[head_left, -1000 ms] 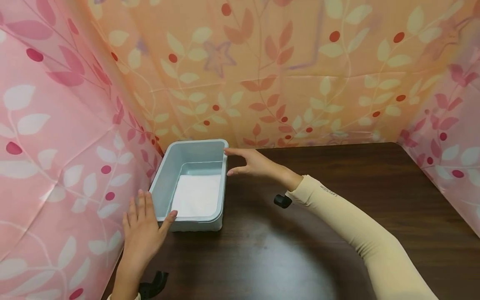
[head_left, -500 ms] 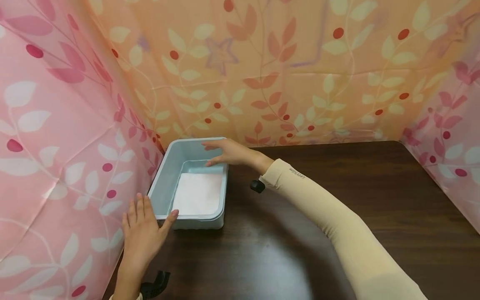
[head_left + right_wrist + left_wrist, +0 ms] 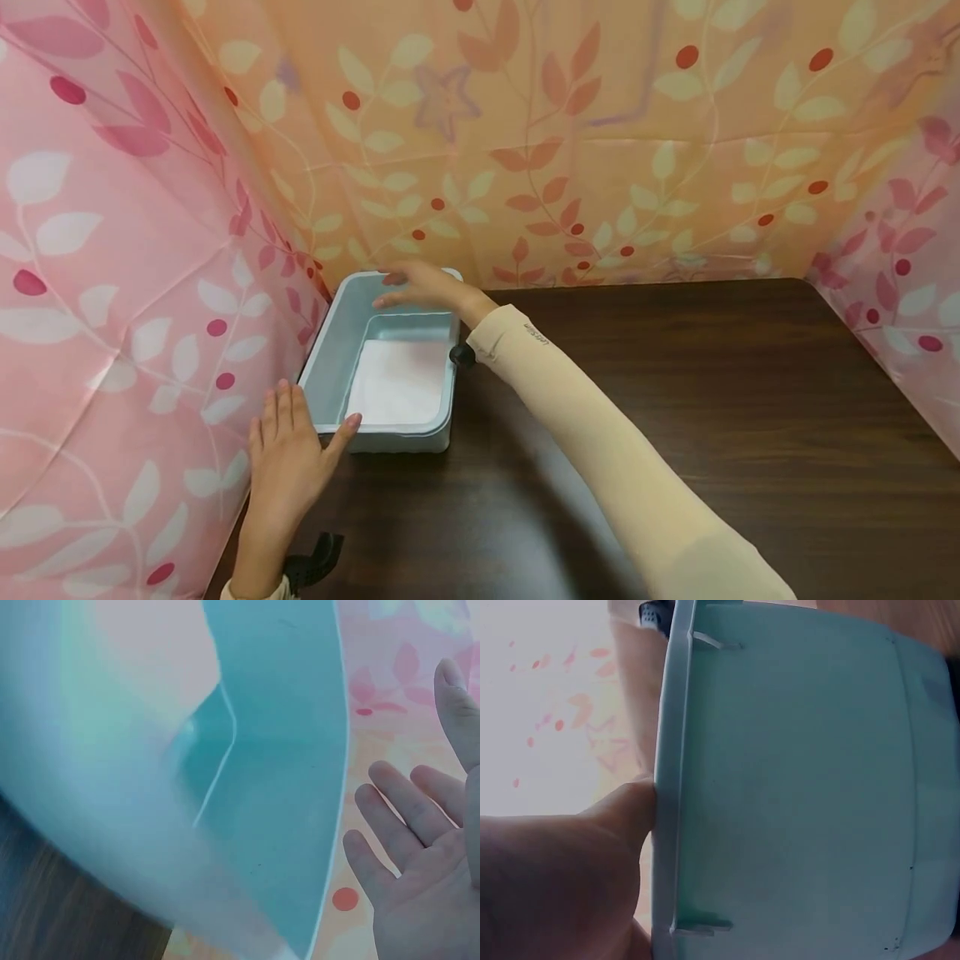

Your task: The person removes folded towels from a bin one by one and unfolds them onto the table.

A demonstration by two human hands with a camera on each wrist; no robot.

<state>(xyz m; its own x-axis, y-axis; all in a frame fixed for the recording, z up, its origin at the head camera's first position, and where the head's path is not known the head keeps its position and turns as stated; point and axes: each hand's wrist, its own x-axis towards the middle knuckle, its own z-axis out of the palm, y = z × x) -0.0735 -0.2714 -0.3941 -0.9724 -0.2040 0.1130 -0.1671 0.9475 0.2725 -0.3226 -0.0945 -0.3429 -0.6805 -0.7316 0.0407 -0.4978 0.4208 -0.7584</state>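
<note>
- Grip of the left hand (image 3: 288,467): unclosed, fingers straight along the near-left corner of the grey-blue tub (image 3: 405,443), thumb spread out to the near rim; the left wrist view shows it meeting the rim, not curled round it.
- Grip of the right hand (image 3: 427,283): holding nothing, thumb and fingers parted above the tub's far end. Its wrist view shows a gap between palm and rim.
- Likely trouble: with no fingers wrapped round the rim, a push from one side could slide or turn the tub instead of lifting it. The right forearm reaches over the right side, so a dip of the wrist might knock the black device (image 3: 462,356) against the rim — whether they touch now, I cannot tell.
- Right arm pose: a long diagonal in its cream sleeve (image 3: 592,425), from the lower right across the bench (image 3: 675,392). The left arm comes up from the lower edge, wrist low and fingers forward.
- Inside the tub, a white sheet (image 3: 397,383) lies flat; paper or cloth is unclear.
- Placement: the tub stands upright on the bench's left part, near where the pink curtain (image 3: 90,250) meets the orange curtain (image 3: 570,150).
</note>
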